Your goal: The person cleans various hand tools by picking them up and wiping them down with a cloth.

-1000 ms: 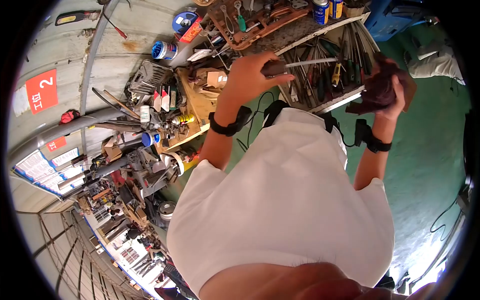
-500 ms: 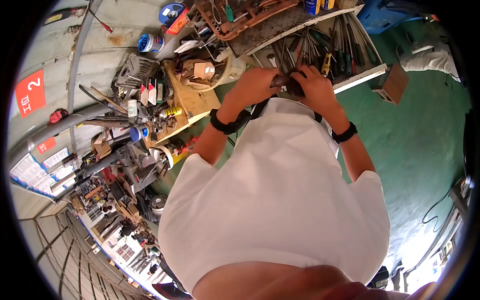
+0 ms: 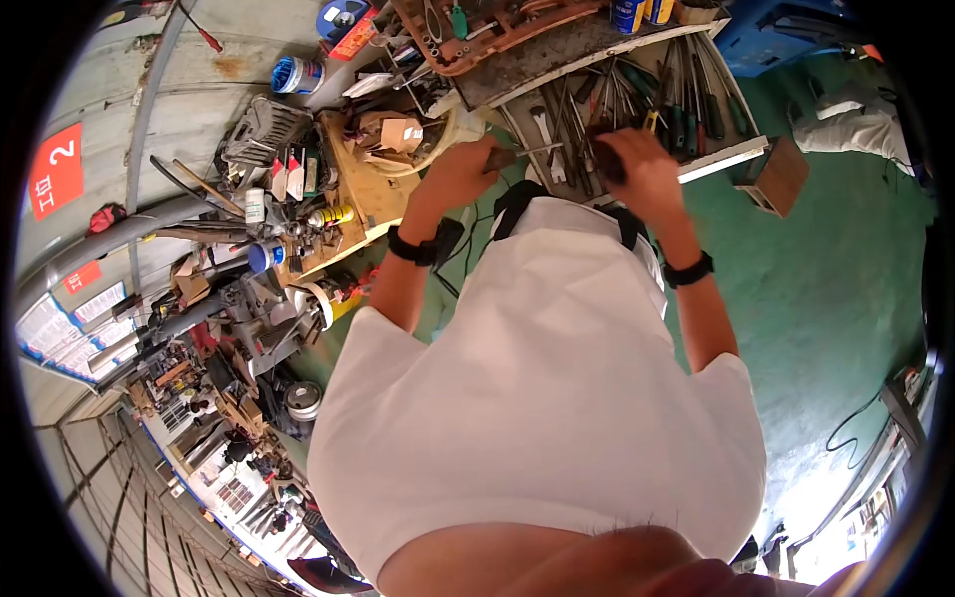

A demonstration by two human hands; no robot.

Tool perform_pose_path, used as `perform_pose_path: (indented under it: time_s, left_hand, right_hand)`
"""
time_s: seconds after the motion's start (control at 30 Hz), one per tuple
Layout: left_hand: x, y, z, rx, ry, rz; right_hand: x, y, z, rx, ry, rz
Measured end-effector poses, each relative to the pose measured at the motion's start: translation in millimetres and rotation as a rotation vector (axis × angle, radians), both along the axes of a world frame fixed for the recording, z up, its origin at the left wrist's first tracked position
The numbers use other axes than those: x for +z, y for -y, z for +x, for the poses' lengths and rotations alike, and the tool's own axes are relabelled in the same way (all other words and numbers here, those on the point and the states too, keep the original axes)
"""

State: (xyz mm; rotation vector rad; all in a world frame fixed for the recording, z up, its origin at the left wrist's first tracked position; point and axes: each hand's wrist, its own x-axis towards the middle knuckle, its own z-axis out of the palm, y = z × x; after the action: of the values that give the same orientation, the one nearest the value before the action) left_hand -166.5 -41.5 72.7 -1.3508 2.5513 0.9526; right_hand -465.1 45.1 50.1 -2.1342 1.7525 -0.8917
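Observation:
My left hand is closed on a tool with a brown handle. Its thin metal shaft points right, over the drawer; the tip is too small to tell its kind. Fingers of my right hand curl round a dark brown rounded object, partly hidden and blurred. Both hands are apart, at the near edge of an open drawer full of long tools. Several screwdrivers and file-like rods lie in it, along with an open-end wrench.
Above the drawer, a rusty tool case and blue cans sit on the bench top. A wooden table with a bucket stands left. A brown box is at right on the green floor. Someone's pale-clothed leg shows beyond.
Both hands were together on the brown objects. Now they are apart: my left hand has moved left with the tool, its metal shaft now showing, and my right hand slightly right.

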Motion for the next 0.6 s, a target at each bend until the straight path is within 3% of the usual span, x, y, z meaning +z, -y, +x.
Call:
perform_pose_path:
  time_s: [0.17, 0.23, 0.4, 0.6]
  left_hand:
    - [8.0, -2.6, -49.2, -0.082, 0.009, -0.007]
    - [18.8, -1.2, -55.2, -0.119, 0.081, -0.020]
    - [6.7, -5.8, -60.3, -0.038, -0.088, 0.093]
    - [5.6, -12.5, -66.4, 0.009, -0.093, 0.180]
  right_hand:
    - [-9.7, 16.7, 44.9, 0.200, 0.073, -0.004]
    - [-29.7, 17.3, 41.8, 0.206, 0.100, 0.054]
    - [-65.1, 7.2, 14.1, 0.187, 0.133, 0.140]
    - [-89.6, -1.2, -2.5, 0.076, 0.196, 0.266]
